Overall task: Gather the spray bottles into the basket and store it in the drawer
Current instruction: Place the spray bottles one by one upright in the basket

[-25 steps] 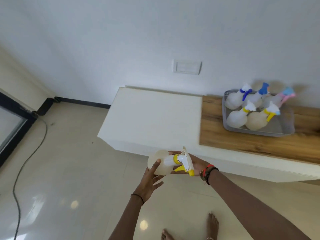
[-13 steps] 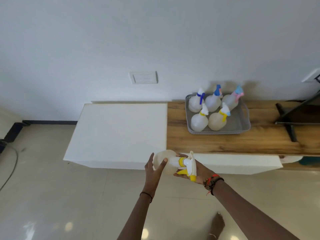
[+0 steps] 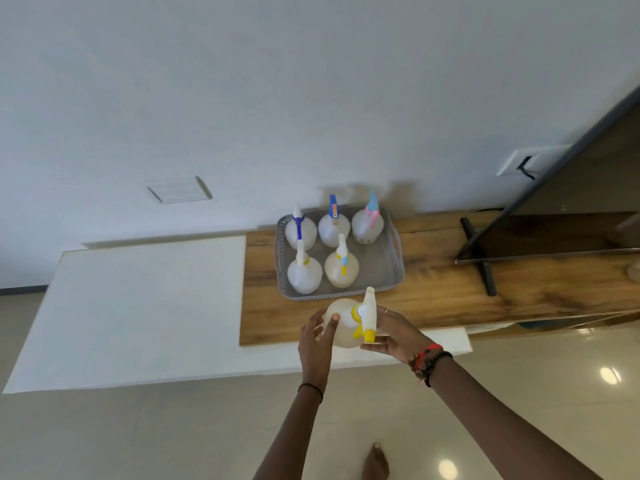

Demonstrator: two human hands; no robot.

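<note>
I held the bottle (image 3: 341, 325) in both hands over the near edge of the wood top (image 3: 450, 303), just short of the basket (image 3: 398, 261). My left hand (image 3: 316, 341) cupped its round, cloudy body to take the weight. My right hand (image 3: 398, 332) curled under the neck, behind the white head with its yellow collar and trigger. It lay tipped on its side, nozzle pointing far. Beyond, five bottles (image 3: 304, 273) stood upright in the grey basket, leaving the near-right corner bare, which I judged the spot for mine. I could not make out the drawer.
</note>
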